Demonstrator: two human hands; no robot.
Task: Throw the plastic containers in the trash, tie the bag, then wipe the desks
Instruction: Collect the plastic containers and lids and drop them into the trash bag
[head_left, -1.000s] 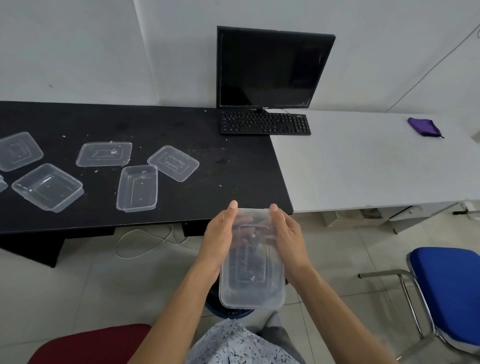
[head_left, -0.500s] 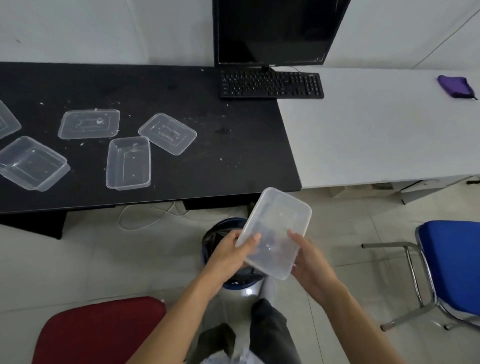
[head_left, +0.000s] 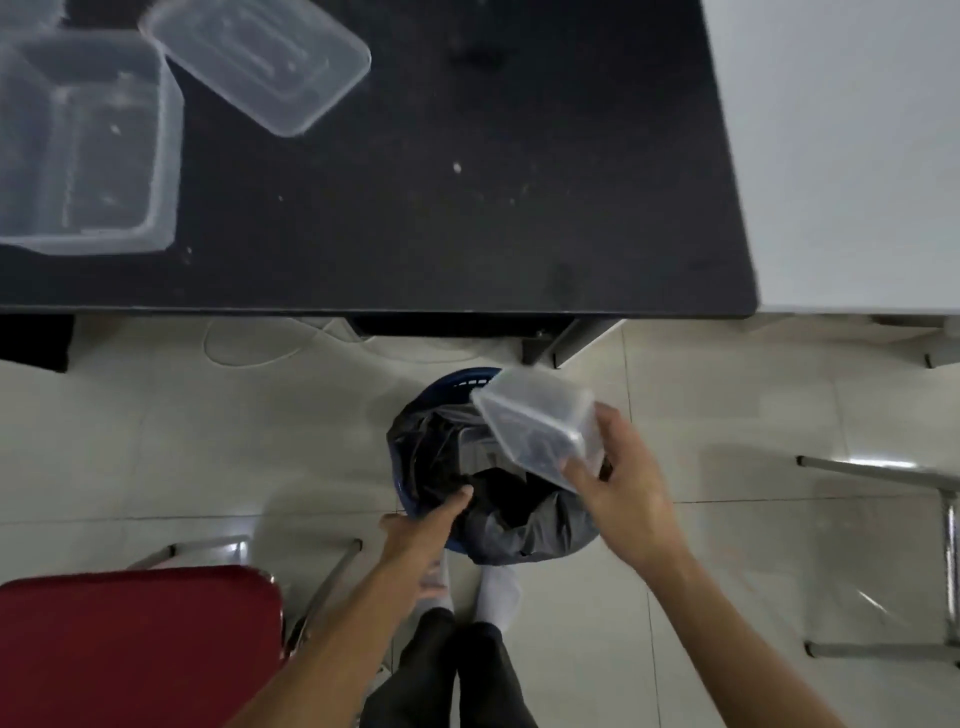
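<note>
Plastic container (head_left: 537, 426) is over the bin, so the step in hand is the drop, and it looks nearly ready. Take 12 o'clock as straight ahead of the person. The black worktop (head_left: 467, 208) fills the 12 o'clock field, with a white worktop (head_left: 841, 156) at 2 o'clock. The blue bin (head_left: 470, 375) stands on the floor just this side of the black worktop's near edge. Its black trash bag (head_left: 519, 525) is slumped and folded, so the mouth looks narrower than the bin.

To do this well, the bag should be spread first. The left hand (head_left: 423, 527), at the bin's 7 o'clock, has its fingers over the rim in the folds and its thumb outside, gripping the bag's edge. A pull toward 7 o'clock would likely widen the mouth. The container should then go in narrow end first, let go low over the dark opening and not tossed, since light plastic could bounce off the folds onto the floor.

The container hangs tilted above the bin's 1 o'clock side, touching neither bag nor rim as far as I can tell. The right hand (head_left: 621, 491) grasps its near end, thumb on one face and fingers round the other. The container juts toward 10 o'clock from the palm. A second container (head_left: 78, 150) and what looks like a lid (head_left: 260, 62) lie on the black worktop at 10 o'clock.
</note>
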